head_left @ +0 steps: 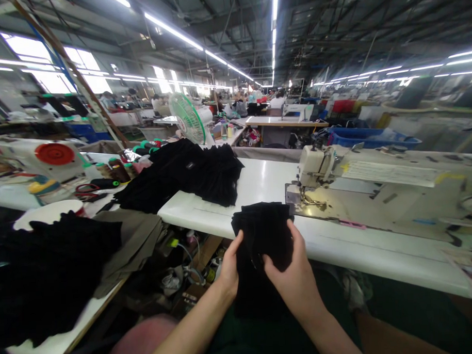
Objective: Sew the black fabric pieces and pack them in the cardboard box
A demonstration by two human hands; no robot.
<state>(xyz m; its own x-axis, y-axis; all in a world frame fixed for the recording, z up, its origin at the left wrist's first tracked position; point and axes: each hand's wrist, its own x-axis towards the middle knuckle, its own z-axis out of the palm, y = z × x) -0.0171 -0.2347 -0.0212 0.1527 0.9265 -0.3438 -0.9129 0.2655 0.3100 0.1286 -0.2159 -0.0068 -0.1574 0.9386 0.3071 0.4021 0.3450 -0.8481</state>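
2 hands [262, 266] grip black fabric [265, 230] — apparently a folded stack.

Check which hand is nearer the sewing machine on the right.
Right. The right hand holds the machine-side edge of the black cloth, just short of the sewing machine; the left hand is at the cloth's opposite edge, farther away.

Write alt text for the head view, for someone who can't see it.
A bare left hand and right hand hold folded black fabric at the near edge of a glossy white sewing table. A cream metal sewing machine stands right; crumpled black garments lie left, before a green-rimmed round fan in a large workshop.
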